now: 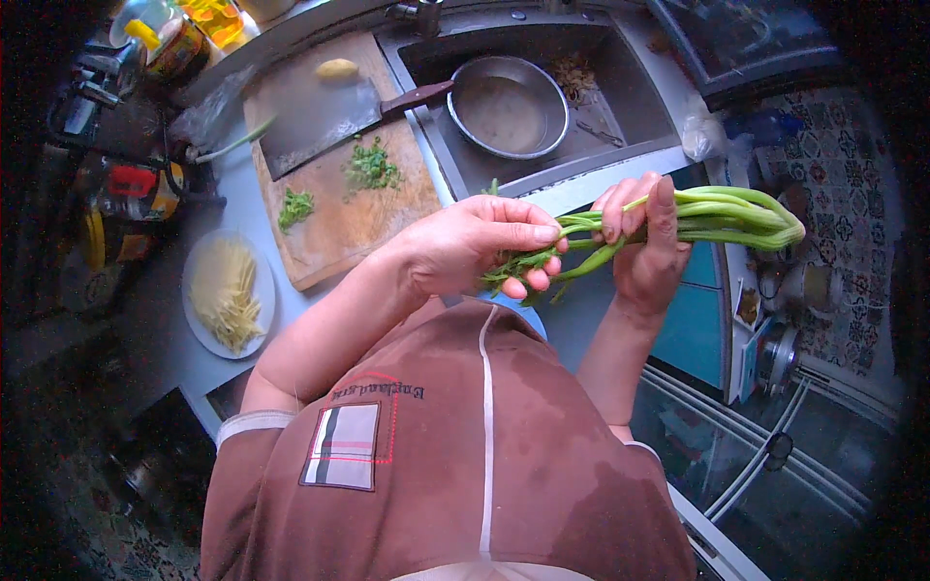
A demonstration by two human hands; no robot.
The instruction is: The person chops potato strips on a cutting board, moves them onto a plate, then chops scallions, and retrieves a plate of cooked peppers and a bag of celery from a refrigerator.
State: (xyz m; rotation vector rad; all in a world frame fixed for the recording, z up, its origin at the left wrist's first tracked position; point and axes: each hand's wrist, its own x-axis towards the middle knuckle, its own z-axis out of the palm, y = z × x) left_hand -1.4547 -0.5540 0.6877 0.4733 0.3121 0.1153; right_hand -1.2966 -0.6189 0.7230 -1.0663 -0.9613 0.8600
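A bunch of green celery stalks [734, 214] is held in the air before my chest, its pale root end pointing right. My right hand [647, 232] grips it around the middle. At the leafy end, my left hand [501, 236] pinches the thin stems between thumb and fingers, with some leaves hanging below the palm. Beyond my left forearm lies a wooden cutting board [320, 254]. It carries a wide cleaver [320, 127], two small piles of chopped greens [372, 165] and a peeled potato [336, 70]. The cleaver's handle reaches over the sink edge.
A metal pan [508, 109] of cloudy water stands in the sink [625, 94], near peelings [576, 76]. A white plate of pale shreds [225, 290] sits left of the board. A green onion [236, 141] lies at the board's left edge. Jars and packages crowd the far left.
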